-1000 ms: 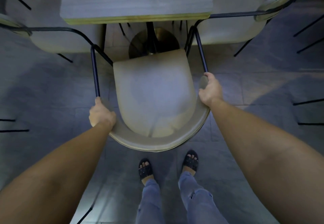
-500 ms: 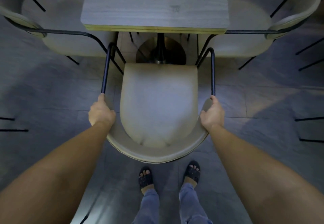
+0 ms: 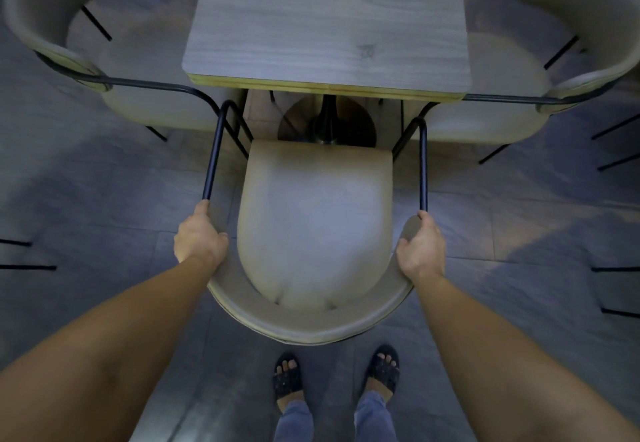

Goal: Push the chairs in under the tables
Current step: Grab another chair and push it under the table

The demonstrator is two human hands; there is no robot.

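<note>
A beige padded chair with a curved backrest and black metal armrests stands directly before me, facing the table. My left hand grips the left end of the backrest where the black armrest meets it. My right hand grips the right end of the backrest the same way. The grey wood-grain table lies ahead, its near edge over the black pedestal base. The chair's seat front sits just short of the table's near edge, and both armrest fronts reach up to that edge.
Two more beige chairs flank the table: the left chair and the right chair, their seats partly under it. My sandalled feet stand on the grey tiled floor behind the chair. Black legs of other furniture show at both side edges.
The chair was turned askew to the table a second ago; it now sits straight and square to it. Both hands have kept their grip on the backrest ends.
</note>
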